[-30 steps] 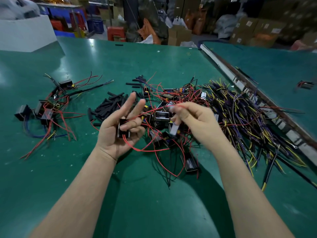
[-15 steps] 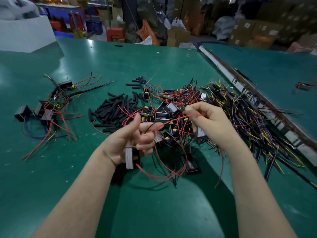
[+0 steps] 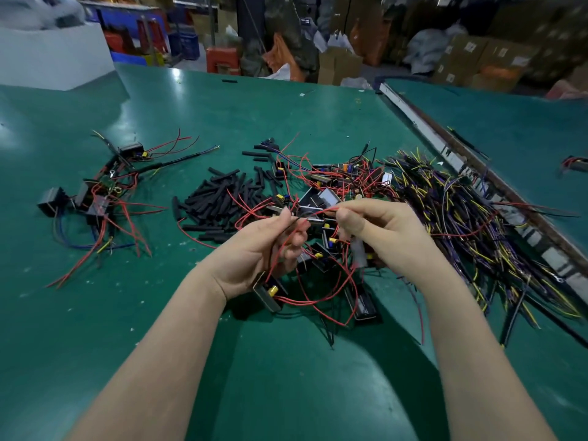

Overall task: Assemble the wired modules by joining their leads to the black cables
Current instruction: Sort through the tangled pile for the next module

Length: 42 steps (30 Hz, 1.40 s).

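Observation:
My left hand (image 3: 254,249) grips a small black module (image 3: 265,296) at the heel of the palm, its fingers curled round the module's red leads (image 3: 286,240). My right hand (image 3: 378,230) pinches a red lead (image 3: 321,211) that runs across to my left fingertips, and a pale module (image 3: 359,254) hangs under its fingers. Both hands hover above a heap of loose modules with red wires (image 3: 331,186). To the right lies a thick tangle of black cables with yellow and purple wires (image 3: 471,224).
A pile of short black sleeves (image 3: 222,198) lies left of the hands. Assembled modules with red and blue wires (image 3: 95,202) sit at the far left. A metal rail (image 3: 445,148) borders the green table (image 3: 159,313) on the right. Boxes fill the background.
My left hand closed round the module and turned it down toward the wrist. Both hands came together, and the red lead is now stretched short between them.

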Motion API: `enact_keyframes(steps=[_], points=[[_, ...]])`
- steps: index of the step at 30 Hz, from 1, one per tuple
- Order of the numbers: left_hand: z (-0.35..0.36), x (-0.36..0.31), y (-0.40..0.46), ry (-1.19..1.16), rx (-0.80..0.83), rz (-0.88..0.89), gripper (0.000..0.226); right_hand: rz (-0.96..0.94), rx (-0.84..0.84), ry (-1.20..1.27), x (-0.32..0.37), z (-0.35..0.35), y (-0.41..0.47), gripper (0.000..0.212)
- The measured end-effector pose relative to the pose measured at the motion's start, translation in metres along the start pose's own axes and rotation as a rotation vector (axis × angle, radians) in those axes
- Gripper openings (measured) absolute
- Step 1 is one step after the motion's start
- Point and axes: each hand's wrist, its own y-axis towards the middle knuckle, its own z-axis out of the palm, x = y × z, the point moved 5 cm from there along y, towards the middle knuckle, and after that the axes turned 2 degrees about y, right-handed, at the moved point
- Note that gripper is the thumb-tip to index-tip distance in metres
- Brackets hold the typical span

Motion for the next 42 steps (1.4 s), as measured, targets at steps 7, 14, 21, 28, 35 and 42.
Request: enact_keyframes(steps=[7, 14, 21, 28, 35, 42], points=[[-0.003, -0.01, -0.005, 0.073, -0.047, 0.184, 0.026, -0.083, -0.205, 0.113, 0.005, 0.005, 0.003, 0.01], [-0.013, -0.017, -0.004, 0.04, -0.278, 0.249, 0.011, -0.355, -0.3, -0.283, 0.015, 0.023, 0.0, 0.021], [-0.004, -0.014, -0.004, 0.143, -0.261, 0.223, 0.018, -0.162, -0.219, -0.104, 0.01, 0.042, -0.002, 0.017], [-0.002, -0.018, -0.004, 0.191, -0.292, 0.368, 0.005, 0.016, -0.201, 0.21, 0.004, 0.045, 0.0, 0.006], [-0.003, -0.022, 0.001, -0.083, -0.333, 0.398, 0.007, -0.122, -0.391, 0.142, 0.014, 0.038, -0.003, 0.005], [-0.016, -0.034, -0.006, -0.424, -0.325, 0.419, 0.003, -0.108, -0.405, 0.806, 0.022, 0.008, 0.001, 0.014]])
